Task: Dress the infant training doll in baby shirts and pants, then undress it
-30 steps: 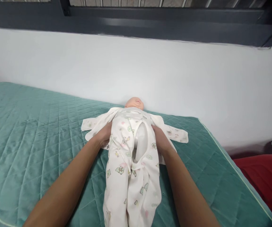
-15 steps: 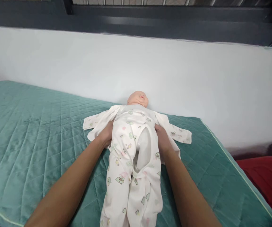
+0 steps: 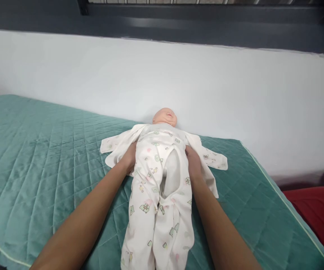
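A baby doll lies on its back, its head close to the wall. White patterned trousers cover its body and legs, with an opening at the crotch. Under and beside it a white jacket is spread, both sleeves stretched outward. My left hand is at the left side of the trousers' waist, its fingers mostly hidden by the cloth. At the right side my right hand has its fingers bent against the trousers' edge, the fingertips out of sight.
A green quilted cover lies beneath the doll. Behind it rises a white wall with a dark frame above. A red chair stands beyond the cover's right edge.
The jacket's lower right corner has shifted slightly outward and down. Both hands stay at the sides of the trousers, and the view has moved a little.
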`<state>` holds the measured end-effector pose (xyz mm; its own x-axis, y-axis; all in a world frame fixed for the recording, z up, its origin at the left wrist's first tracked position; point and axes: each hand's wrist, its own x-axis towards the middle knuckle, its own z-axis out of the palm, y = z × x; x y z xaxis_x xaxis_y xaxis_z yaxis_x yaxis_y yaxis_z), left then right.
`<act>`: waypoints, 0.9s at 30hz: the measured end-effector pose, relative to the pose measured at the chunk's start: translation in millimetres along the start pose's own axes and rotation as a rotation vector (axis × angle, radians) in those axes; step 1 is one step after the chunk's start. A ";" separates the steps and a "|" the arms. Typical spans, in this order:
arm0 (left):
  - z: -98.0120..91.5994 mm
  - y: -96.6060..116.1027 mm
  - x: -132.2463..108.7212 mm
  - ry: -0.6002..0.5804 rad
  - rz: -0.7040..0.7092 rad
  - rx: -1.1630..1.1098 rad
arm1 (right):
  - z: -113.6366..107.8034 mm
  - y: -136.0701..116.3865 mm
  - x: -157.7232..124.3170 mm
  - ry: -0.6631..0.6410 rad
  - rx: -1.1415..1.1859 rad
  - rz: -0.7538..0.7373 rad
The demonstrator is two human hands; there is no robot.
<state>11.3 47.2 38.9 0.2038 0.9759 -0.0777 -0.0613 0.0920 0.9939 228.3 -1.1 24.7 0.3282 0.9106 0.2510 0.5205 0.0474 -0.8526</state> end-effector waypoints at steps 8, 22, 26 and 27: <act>-6.5 -8.2 5.8 0.059 0.165 0.158 | -3.3 -1.3 3.4 -0.021 -0.002 0.012; -18.1 -4.5 10.1 0.338 0.409 0.372 | -18.5 1.1 10.3 0.118 -0.224 -0.096; -6.4 17.5 30.1 0.213 0.573 0.447 | -7.6 -15.6 29.8 0.092 0.042 -0.176; -1.7 22.1 36.5 0.161 0.573 0.463 | -3.3 -18.2 36.2 0.059 0.090 -0.184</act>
<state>15.7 85.2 57.9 0.1158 0.8662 0.4860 0.3092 -0.4964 0.8111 233.2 29.6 50.8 0.2810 0.8579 0.4302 0.5043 0.2493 -0.8267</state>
